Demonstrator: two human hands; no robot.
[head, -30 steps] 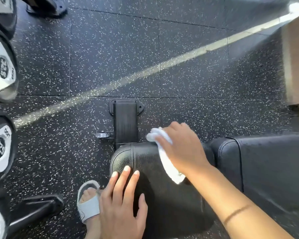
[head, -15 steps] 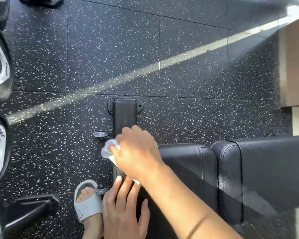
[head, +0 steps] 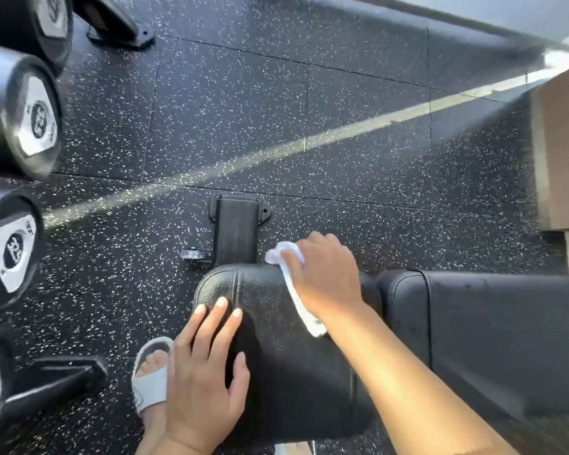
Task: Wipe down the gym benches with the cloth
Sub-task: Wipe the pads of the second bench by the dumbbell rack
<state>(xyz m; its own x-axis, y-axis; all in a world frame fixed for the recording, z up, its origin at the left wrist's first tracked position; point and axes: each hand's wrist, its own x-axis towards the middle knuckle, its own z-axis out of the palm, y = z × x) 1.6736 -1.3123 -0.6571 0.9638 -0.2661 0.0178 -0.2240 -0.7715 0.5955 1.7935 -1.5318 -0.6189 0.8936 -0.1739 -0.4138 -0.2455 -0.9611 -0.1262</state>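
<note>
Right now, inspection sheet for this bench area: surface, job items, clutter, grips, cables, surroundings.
Surface: black padded seat pad, pebbled; back pad adjoins on its right.
Job's things: white cloth, bunched, pressed on the seat pad's far edge.
Clutter: nothing seen on the pads.
Grips: right hand holds the cloth; left hand rests flat on the seat pad, fingers straight.
Cables: nothing seen.
Surroundings: speckled rubber floor; dumbbells racked at left; bench foot and small wheel on the floor; foot in grey slide; tan box at right.
</note>
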